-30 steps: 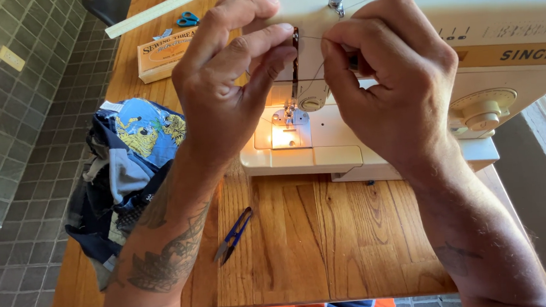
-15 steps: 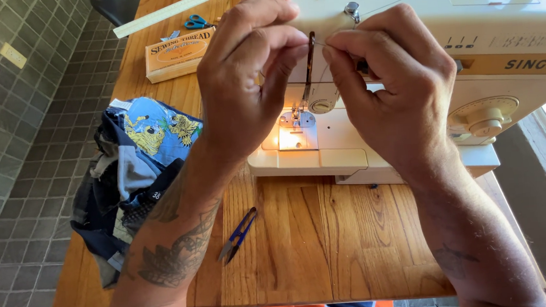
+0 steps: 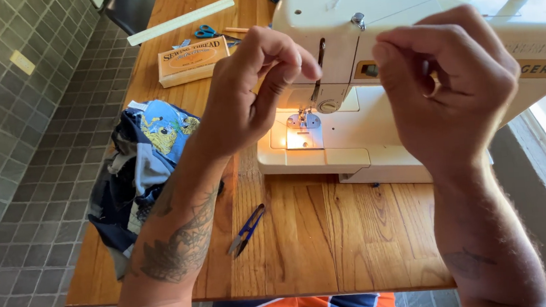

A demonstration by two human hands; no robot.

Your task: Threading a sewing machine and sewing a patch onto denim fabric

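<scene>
Threading step, looks like: left hand [image 3: 252, 90] and right hand [image 3: 446, 88] pinch thin thread at the sewing machine [image 3: 407, 45]. Next probably needs steady guiding down toward the needle [image 3: 301, 120].

Cream sewing machine [image 3: 413, 123]; blue snips [image 3: 246, 229] (patterned blue fabric [image 3: 150, 163]).

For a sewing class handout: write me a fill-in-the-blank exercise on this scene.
1. Both hands, left hand and right hand, are raised in front of the cream ____ machine.
2. The blue thread snips lie on the ____ table.
3. The fabric pile lies to the ____ of the machine.

Missing words: sewing; wooden; left
</scene>
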